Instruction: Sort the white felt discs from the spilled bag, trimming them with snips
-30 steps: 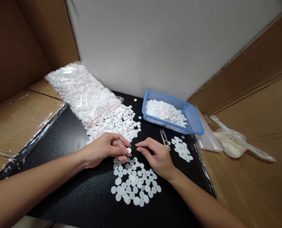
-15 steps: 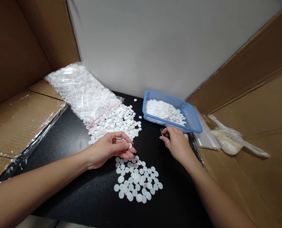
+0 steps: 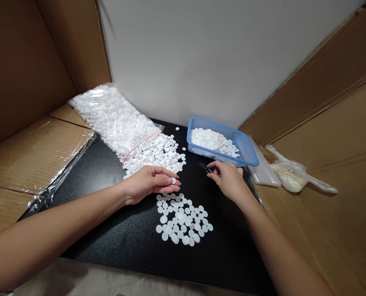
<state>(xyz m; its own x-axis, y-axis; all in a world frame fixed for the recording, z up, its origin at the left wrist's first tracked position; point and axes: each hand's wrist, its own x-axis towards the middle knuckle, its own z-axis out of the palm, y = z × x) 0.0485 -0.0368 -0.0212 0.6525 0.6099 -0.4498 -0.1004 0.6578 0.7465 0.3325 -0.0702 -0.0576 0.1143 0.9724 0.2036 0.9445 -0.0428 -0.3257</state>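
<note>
My left hand pinches a small white disc between thumb and fingertips, above the black tabletop. My right hand is closed on a pair of tweezers, whose thin tips point left toward the other hand. Just below my left hand lies a flat spread of white discs, some overlapping. Behind it, more discs spill in a heap from the mouth of a clear zip bag. Beyond my right hand stands a blue mesh basket partly filled with white discs.
Flat clear plastic bags lie right of the basket, beside a knotted bag of pale material. Cardboard lines both sides, and a pale wall stands behind the black table.
The view has shifted a little. The tweezers in my right hand have swung so their tips point left and show more clearly. My left hand still holds the disc, its fingers straighter.
</note>
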